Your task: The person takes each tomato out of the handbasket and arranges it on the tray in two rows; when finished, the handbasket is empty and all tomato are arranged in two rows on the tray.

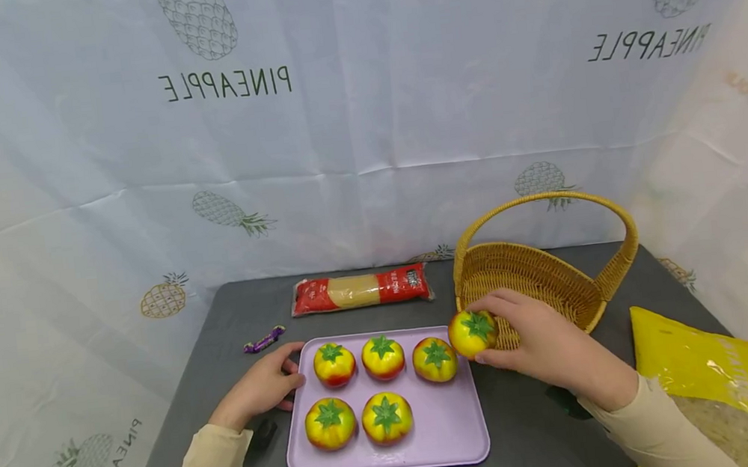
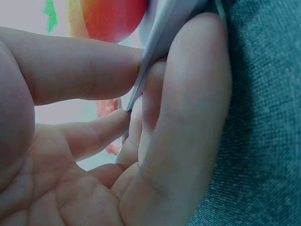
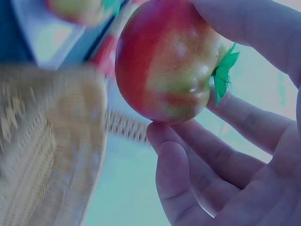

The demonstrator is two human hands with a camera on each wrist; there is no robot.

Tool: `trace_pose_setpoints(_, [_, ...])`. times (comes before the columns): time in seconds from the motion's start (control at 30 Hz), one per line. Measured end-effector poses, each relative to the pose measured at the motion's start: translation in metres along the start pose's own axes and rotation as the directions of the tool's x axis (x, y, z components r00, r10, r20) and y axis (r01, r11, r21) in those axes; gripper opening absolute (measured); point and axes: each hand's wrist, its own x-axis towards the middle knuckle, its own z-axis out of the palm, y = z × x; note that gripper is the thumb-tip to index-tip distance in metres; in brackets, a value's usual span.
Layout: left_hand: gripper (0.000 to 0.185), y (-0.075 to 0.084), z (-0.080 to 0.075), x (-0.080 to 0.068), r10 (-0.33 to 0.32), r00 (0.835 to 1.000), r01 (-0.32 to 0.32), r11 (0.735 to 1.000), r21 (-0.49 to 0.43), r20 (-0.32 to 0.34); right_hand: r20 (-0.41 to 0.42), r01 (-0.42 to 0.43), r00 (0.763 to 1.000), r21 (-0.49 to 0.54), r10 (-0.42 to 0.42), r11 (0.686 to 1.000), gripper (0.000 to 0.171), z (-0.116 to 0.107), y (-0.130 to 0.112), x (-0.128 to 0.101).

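My right hand [image 1: 549, 333] holds an artificial tomato [image 1: 473, 334], yellow and red with a green leaf top, between thumb and fingers. It hangs above the upper right corner of a lilac tray [image 1: 444, 437], in front of the wicker basket [image 1: 527, 279]. In the right wrist view, the fingers curve around the held tomato [image 3: 164, 61]. My left hand [image 1: 263, 383] grips the tray's left edge; in the left wrist view the rim [image 2: 153, 47] is pinched between the thumb and the fingers. Several like tomatoes [image 1: 387, 418] sit on the tray, three in the back row, two in front.
A red packet of noodles [image 1: 359, 290] lies behind the tray. A purple-wrapped candy [image 1: 265, 339] is at the back left. On the right lies a yellow bag [image 1: 712, 374] with a clear window, partly behind my right forearm. A printed curtain [image 1: 362, 114] surrounds the dark table.
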Motion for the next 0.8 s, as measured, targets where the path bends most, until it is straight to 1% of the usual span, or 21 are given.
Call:
trace_pose_setpoints(0.13, [0.064,0.0,0.0,0.001,0.009,1.0,-0.009,1.0,0.004,-0.001,0.035,0.019,0.999,0.016,-0.019,1.0,0.061,0.015,-0.017,-0.009])
trace_pose_setpoints(0.23, [0.064,0.0,-0.001,0.001,0.013,1.0,-0.013,1.0,0.003,-0.001,0.071,0.016,0.997,0.039,-0.018,0.999,0.062,0.027,-0.026,-0.014])
trace_pose_setpoints(0.5, [0.064,0.001,-0.001,0.001,0.016,1.0,-0.016,1.0,-0.003,-0.002,0.153,-0.004,0.988,0.078,-0.008,0.997,0.062,0.057,-0.037,-0.026])
trace_pose_setpoints(0.6, [0.064,0.001,-0.001,0.001,0.023,1.0,-0.023,1.0,-0.011,-0.002,0.162,-0.005,0.987,0.072,-0.007,0.997,0.062,0.066,-0.037,-0.03])
trace_pose_setpoints(0.8, [0.063,0.0,-0.001,-0.001,0.018,1.0,-0.018,1.0,-0.017,-0.002,0.135,0.006,0.991,0.035,-0.01,0.999,0.062,0.078,-0.041,-0.033])
